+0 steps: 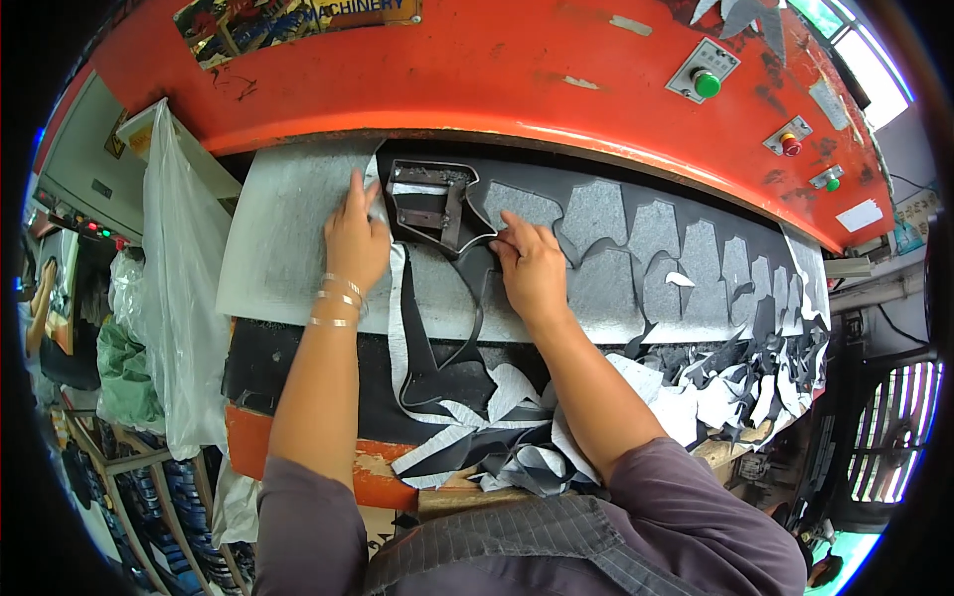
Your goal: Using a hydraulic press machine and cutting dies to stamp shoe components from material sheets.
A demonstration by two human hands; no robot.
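Note:
A steel cutting die (437,204) with cross braces lies on a black sheet (417,358) of flexible material with a pale underside. My left hand (358,230), wearing thin bangles, is at the sheet's left edge, its fingers closed about the pale, turned-up margin beside the die. On the die's other side, my right hand (534,266) pinches at its lower right corner with thumb and forefinger. Its fingertips partly hide the contact there. Right of the die, shaped openings run through the sheet in rows, showing the grey cutting board (288,228) beneath.
The orange press beam (477,84) spans the far side, with a green button (707,83) and a red button (790,145). Black and white scraps (711,392) pile along the near right edge. Clear plastic (179,298) hangs at the left.

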